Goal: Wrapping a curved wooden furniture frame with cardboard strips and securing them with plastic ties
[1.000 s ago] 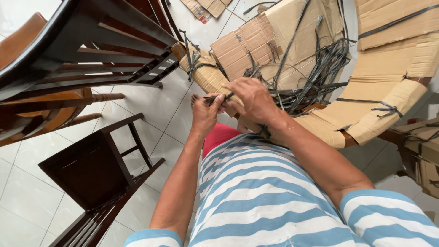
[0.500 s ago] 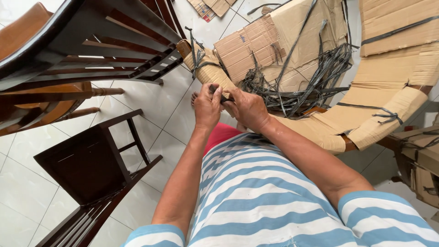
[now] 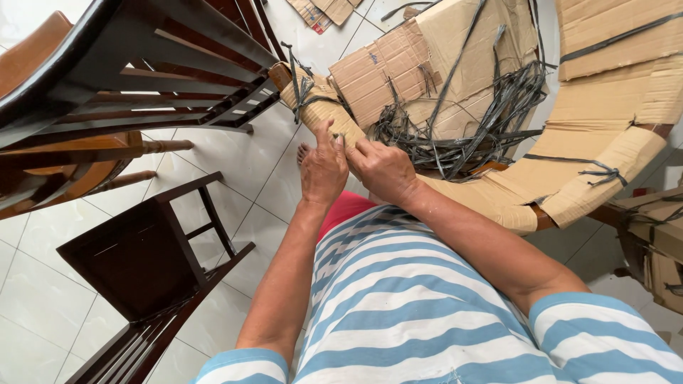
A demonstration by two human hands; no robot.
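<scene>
A curved piece of furniture wrapped in brown cardboard [image 3: 597, 135] stands in front of me, tied with dark plastic straps. My left hand [image 3: 321, 171] and my right hand [image 3: 380, 169] meet at its cardboard-wrapped end [image 3: 320, 107], fingers pinched together on the wrapping there. What exactly the fingertips grip is hidden between the hands. A tangle of loose dark straps [image 3: 462, 128] lies on the cardboard just beyond my right hand.
Dark wooden chairs [image 3: 142, 64] are stacked at the upper left, and a small dark stool [image 3: 149, 263] stands on the white tiled floor at my left. More cardboard-wrapped pieces [image 3: 654, 249] sit at the right edge.
Both hands have shifted slightly left along the wrapped end and closed in on each other. The view has tilted a little.
</scene>
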